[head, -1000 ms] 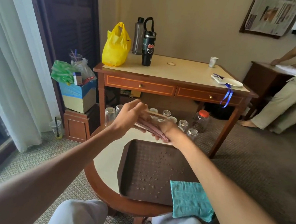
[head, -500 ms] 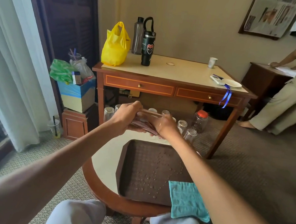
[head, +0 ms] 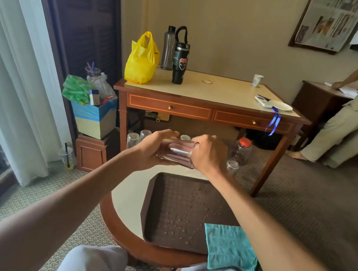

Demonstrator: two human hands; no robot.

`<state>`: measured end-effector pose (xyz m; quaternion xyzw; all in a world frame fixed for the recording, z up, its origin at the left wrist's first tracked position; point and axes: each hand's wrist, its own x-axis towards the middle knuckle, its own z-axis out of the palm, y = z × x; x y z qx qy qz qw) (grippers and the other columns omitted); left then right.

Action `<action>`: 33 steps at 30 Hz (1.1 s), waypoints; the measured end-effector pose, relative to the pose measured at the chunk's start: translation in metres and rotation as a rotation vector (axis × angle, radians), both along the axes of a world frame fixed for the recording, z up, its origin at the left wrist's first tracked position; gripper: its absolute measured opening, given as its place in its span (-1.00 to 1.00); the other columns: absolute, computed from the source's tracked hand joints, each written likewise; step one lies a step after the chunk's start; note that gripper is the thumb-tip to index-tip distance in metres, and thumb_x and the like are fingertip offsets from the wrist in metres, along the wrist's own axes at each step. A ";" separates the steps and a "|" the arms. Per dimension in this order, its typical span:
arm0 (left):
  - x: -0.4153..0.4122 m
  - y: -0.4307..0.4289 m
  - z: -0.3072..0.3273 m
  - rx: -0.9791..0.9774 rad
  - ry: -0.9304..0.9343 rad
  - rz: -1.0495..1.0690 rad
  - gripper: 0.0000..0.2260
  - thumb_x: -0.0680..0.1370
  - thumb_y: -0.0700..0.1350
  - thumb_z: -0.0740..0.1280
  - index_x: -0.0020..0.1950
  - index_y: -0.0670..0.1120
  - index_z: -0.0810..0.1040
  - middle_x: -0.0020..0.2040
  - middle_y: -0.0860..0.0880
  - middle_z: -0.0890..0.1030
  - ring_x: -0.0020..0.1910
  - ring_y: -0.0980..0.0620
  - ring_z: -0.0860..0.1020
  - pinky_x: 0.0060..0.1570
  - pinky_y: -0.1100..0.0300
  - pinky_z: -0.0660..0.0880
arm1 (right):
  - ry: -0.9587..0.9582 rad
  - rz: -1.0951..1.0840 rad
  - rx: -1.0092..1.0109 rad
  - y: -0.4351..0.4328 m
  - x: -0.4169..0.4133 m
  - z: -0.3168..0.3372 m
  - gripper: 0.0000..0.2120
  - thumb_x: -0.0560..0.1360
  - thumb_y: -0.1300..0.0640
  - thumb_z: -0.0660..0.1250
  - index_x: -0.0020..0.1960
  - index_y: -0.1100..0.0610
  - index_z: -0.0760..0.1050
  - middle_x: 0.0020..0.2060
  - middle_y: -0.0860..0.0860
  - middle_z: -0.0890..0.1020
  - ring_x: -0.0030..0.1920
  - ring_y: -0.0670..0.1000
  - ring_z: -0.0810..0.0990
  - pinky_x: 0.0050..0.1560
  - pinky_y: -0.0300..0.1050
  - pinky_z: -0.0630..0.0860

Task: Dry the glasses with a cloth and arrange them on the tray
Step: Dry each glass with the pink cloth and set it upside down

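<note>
Clear glass sideways in L hand, R hand (white glint).

Our bare forearms run forward from the bottom corners and meet at mid-frame. Our left hand cups one end of a glass that lies on its side, with the thumb stretched along the top and the fingers curled beneath. Our right hand grips the other end, knuckles turned toward us and wrist bent down. Whether its fingers reach inside the rim we cannot quite tell.
</note>
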<state>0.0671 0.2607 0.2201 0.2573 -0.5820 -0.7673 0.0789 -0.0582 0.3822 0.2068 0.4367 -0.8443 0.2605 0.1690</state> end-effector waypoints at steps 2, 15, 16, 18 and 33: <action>0.005 0.000 0.000 0.082 -0.037 -0.050 -0.76 0.66 0.05 0.27 0.13 -0.10 0.57 -0.04 -0.15 0.65 -0.04 -0.07 0.67 -0.13 0.11 0.64 | 0.308 0.088 -0.127 0.009 0.018 0.015 -0.84 0.25 0.16 0.24 -0.48 0.12 0.51 -0.64 0.00 0.39 -0.57 0.07 0.21 -0.42 -0.37 -0.05; -0.006 0.006 0.009 -0.796 0.174 0.227 -0.79 0.62 -0.06 0.30 -0.21 -0.02 0.57 -0.31 0.06 0.61 -0.35 0.25 0.57 -0.31 0.34 0.53 | -1.494 0.103 0.061 -0.007 0.010 -0.012 -0.45 0.59 -0.30 0.15 -0.15 0.18 0.55 -0.44 0.00 0.60 -0.63 -0.14 0.39 -0.66 -0.36 0.16; -0.006 0.008 0.008 -0.846 0.204 0.246 -0.78 0.63 -0.09 0.30 -0.22 -0.02 0.56 -0.32 0.09 0.60 -0.39 0.30 0.54 -0.38 0.42 0.46 | -1.629 0.171 0.095 0.000 0.011 -0.010 -0.46 0.62 -0.27 0.11 -0.20 0.16 0.50 -0.49 -0.04 0.54 -0.64 -0.17 0.35 -0.65 -0.38 0.11; -0.004 0.010 0.005 -0.877 0.233 0.249 -0.79 0.64 -0.11 0.30 -0.19 -0.05 0.55 -0.30 0.09 0.60 -0.37 0.34 0.55 -0.36 0.46 0.45 | -1.674 0.207 0.134 0.001 0.006 -0.010 -0.49 0.66 -0.20 0.07 -0.23 0.15 0.45 -0.53 -0.06 0.49 -0.64 -0.17 0.34 -0.63 -0.38 0.11; -0.011 0.011 0.003 -0.186 -0.006 0.135 -0.79 0.69 -0.06 0.23 0.11 -0.16 0.58 -0.03 -0.18 0.67 -0.06 -0.11 0.71 -0.20 0.06 0.68 | -0.005 -0.015 0.102 0.015 0.002 0.011 -0.81 0.45 0.24 0.22 -0.15 0.21 0.62 -0.27 0.13 0.67 -0.28 0.19 0.60 -0.29 -0.10 0.45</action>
